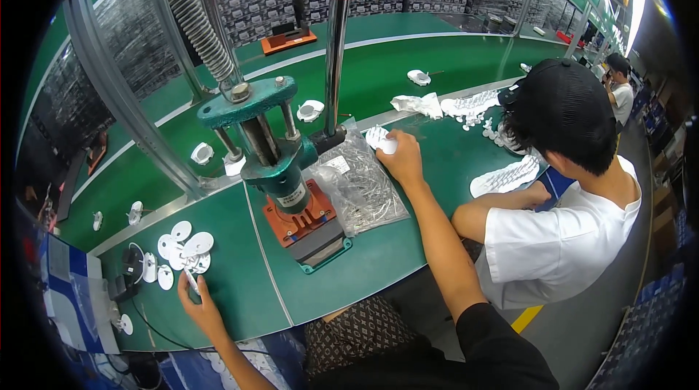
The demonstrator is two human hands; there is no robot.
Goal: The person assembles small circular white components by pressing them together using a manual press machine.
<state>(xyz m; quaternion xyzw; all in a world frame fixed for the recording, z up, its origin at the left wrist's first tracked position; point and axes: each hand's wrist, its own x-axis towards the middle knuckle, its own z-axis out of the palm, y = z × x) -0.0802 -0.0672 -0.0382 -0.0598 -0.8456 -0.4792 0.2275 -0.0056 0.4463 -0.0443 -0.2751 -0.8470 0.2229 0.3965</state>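
My left hand (202, 308) pinches a thin white plastic piece (191, 281), seen nearly edge-on, at the near side of a pile of white oval covers (196, 244). Farther right, my right hand (403, 160) reaches past the press and is closed on a white plastic part (380, 139); my fingers hide some of it. Beside that hand lies a clear plastic bag (368, 197) full of thin metal pieces. Between my two arms stands a green hand press (280, 164) with a red-knobbed lever (336, 48) and an orange fixture (300, 217) at its base.
A green conveyor belt (378, 73) runs behind the bench, carrying spaced white housings (310, 111). At right, a co-worker (564, 201) in a cap sits close to my right arm, by stacked white parts (502, 176). A metal post (124, 91) rises at left, near a blue-white box (69, 292).
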